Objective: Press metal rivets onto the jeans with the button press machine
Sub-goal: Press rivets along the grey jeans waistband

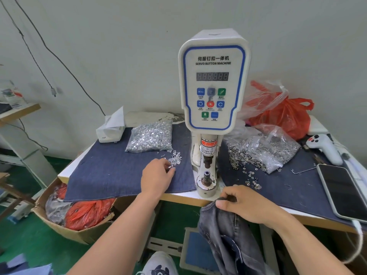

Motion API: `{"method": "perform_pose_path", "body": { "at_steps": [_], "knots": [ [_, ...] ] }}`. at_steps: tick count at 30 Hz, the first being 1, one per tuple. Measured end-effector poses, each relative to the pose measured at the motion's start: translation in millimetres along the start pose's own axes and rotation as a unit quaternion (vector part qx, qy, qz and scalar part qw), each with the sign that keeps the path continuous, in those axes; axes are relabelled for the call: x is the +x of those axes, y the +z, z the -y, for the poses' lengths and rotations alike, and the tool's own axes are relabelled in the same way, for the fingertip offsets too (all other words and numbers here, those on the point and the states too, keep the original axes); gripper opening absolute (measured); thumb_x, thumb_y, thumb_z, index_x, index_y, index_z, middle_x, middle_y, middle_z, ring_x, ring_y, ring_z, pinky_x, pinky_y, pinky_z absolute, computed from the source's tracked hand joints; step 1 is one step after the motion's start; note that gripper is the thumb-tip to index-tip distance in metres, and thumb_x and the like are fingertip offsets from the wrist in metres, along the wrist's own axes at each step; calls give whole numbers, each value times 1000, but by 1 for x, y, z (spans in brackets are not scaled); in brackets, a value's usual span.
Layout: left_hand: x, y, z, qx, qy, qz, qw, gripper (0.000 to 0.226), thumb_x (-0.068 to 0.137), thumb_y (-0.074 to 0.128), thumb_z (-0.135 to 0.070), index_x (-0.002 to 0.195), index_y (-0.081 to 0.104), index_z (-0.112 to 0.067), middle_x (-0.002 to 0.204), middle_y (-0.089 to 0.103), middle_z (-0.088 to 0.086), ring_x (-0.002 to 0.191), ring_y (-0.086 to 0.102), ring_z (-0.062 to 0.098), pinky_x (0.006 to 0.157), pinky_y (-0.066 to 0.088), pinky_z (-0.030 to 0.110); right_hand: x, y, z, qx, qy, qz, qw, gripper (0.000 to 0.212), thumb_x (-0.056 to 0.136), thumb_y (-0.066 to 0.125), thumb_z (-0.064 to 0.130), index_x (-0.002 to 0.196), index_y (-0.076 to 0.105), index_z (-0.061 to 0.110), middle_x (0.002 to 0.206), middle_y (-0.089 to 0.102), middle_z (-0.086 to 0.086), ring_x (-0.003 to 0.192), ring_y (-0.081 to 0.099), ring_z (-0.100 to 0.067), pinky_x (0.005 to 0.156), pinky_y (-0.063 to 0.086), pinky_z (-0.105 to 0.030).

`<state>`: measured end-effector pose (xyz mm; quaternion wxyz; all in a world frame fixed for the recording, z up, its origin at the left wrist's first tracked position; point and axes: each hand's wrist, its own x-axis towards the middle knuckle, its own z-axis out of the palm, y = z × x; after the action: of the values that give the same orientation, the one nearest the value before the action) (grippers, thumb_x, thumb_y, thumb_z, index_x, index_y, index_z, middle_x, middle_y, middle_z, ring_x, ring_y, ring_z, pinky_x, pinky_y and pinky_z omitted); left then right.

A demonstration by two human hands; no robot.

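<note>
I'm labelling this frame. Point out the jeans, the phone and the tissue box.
jeans (228,235): head view, on the hanging denim.
phone (345,192): head view, middle of its dark screen.
tissue box (110,132): head view, its front face.

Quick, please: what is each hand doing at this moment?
Left hand: fingers pinch at the loose rivets on the denim cloth.
Right hand: grips the jeans at the table edge.

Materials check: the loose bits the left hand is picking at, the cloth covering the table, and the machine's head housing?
Small shiny silver rivet pieces by the left hand: likely bright metal, as they glint. Dark blue table cloth: looks like matte woven denim, with a faint diagonal weave and raw edges. White button press machine housing: probably glossy moulded plastic, given its rounded corners and soft sheen; painted metal can't be ruled out.
</note>
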<state>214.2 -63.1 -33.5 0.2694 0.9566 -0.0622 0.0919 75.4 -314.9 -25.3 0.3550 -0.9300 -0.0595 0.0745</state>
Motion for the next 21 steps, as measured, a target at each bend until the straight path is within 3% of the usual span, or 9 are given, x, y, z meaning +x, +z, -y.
{"method": "perform_pose_path", "body": {
  "at_steps": [3,13,15,18,21],
  "knots": [
    [3,3,-4,31,-10,-4,999,21,100,68,-41,110,79,-26,114,71,-2,105,66,24,80,51,36,1,1,1,10,0,7,1000,25,95,67,45,78,62,27,68,57,26,65,50,5,63,39,-12],
    [2,8,-12,29,-16,-35,999,16,106,57,-29,108,71,-21,109,71,1,92,60,25,72,40,35,3,1,-4,51,19,8,998,23,93,69,45,79,64,27,68,56,18,63,48,4,63,39,-16],
    [1,6,-12,0,-23,-44,999,13,106,57,-27,106,67,-19,103,72,3,85,53,22,72,40,36,3,1,-4,59,22,10,998,21,93,69,45,78,64,30,67,56,18,63,48,4,63,38,-16],
    [2,2,-13,-75,-31,-38,996,8,104,61,-24,106,66,-19,98,70,-2,90,60,22,77,41,35,2,1,-3,67,23,13,997,22,93,70,44,76,64,32,67,55,18,63,47,4,63,38,-16],
    [-1,-4,-19,-193,-37,-20,980,16,102,65,-21,116,72,-23,102,71,-8,92,64,12,84,47,32,2,1,-4,71,27,14,997,23,93,69,44,79,65,26,69,55,16,63,46,3,65,38,-19]
  ]
}}
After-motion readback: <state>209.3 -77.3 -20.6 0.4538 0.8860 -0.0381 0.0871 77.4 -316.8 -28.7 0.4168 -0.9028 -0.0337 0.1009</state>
